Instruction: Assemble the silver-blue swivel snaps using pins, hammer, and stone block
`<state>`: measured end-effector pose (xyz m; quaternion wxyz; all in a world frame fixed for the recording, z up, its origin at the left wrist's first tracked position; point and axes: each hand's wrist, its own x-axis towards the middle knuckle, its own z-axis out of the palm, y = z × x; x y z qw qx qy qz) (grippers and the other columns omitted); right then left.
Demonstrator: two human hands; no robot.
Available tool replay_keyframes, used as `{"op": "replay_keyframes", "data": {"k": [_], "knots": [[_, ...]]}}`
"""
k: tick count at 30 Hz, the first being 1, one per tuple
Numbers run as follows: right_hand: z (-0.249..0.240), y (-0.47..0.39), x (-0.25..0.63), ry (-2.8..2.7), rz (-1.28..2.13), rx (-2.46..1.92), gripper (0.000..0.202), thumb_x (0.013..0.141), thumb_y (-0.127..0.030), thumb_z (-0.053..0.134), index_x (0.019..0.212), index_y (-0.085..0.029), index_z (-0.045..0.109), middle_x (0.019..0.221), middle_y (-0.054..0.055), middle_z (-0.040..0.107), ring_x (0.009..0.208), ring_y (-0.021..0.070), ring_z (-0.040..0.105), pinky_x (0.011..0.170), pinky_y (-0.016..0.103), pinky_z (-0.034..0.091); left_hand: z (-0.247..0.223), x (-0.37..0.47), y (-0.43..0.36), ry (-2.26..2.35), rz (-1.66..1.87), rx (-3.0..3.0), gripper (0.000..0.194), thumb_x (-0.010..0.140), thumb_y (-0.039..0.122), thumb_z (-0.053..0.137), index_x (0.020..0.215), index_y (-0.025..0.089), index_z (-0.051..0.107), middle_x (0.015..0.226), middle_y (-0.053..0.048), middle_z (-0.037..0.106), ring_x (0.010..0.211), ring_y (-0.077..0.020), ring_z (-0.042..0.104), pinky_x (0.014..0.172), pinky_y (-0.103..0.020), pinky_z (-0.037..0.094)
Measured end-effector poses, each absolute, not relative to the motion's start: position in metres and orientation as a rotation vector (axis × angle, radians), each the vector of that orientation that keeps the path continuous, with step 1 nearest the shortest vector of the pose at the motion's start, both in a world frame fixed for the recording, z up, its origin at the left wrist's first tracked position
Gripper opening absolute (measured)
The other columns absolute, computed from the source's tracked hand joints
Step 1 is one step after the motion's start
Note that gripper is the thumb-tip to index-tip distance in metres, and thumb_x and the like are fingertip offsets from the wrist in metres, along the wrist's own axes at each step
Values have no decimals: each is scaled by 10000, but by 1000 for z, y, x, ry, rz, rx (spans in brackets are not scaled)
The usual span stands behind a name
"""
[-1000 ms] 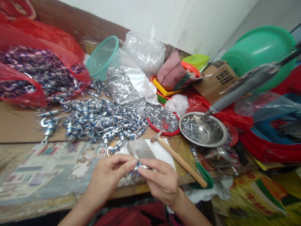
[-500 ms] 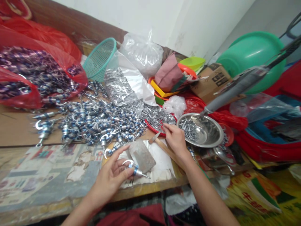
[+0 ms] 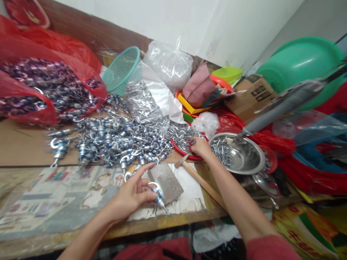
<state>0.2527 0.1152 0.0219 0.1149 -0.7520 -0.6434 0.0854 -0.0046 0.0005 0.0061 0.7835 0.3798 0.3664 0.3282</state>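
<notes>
My left hand (image 3: 134,193) is closed with thumb and fingers on a blue-and-silver hook fitting (image 3: 159,198), a small metal body with a curved hook and a thin pin end. Under and beside it lies a flat grey metal block (image 3: 168,183) on white paper (image 3: 194,186). My right hand (image 3: 200,147) reaches into a red tray (image 3: 177,147) heaped with small silver metal pieces (image 3: 181,133). Its fingers are bent together in the pieces, and what they pinch is too small to make out. A hammer (image 3: 199,180) with a wooden handle lies below my right forearm.
A big pile of similar hook fittings (image 3: 108,139) spreads to the left, beside a red plastic bag (image 3: 55,113) full of more. A steel bowl (image 3: 251,159) holds nails or pins. Behind stand a turquoise basket (image 3: 121,68), a cardboard box (image 3: 249,95) and a green basin (image 3: 303,68).
My right hand has moved farther into the red tray, its fingers now down among the silver pieces. The fitting in my left hand has tilted, its pin end pointing lower. The view has shifted slightly.
</notes>
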Motion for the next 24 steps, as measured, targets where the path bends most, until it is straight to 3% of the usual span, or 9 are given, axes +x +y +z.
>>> {"op": "replay_keyframes", "data": {"k": [5,9,19,24], "knots": [[32,51,222,-1899,493,-1863,182,780,-254,520,859,-143,641,763,37,683,685,149,638,616,245,496,5,-5,0,771,700,801,790,631,125,657,1290,234,234,702,31,568,643,-151,600,641,-319,492],[32,-9,186,-1943,685,-1274,94,729,-143,565,704,-169,652,700,31,664,660,143,609,633,263,490,3,-5,-1,756,720,793,794,633,115,657,1293,233,232,702,30,573,629,-145,594,635,-315,490],[16,-25,164,-2119,367,-1009,274,815,-78,423,910,-197,651,826,58,682,741,161,612,651,295,494,0,-4,-2,719,746,809,784,642,93,636,1303,199,226,685,21,594,632,-141,592,607,-286,468],[16,-41,153,-2255,98,-1218,293,850,-95,375,1000,-163,617,781,88,644,712,191,553,602,315,454,2,-4,-2,741,747,779,776,628,108,649,1291,201,258,688,29,580,625,-129,576,590,-272,472]]}}
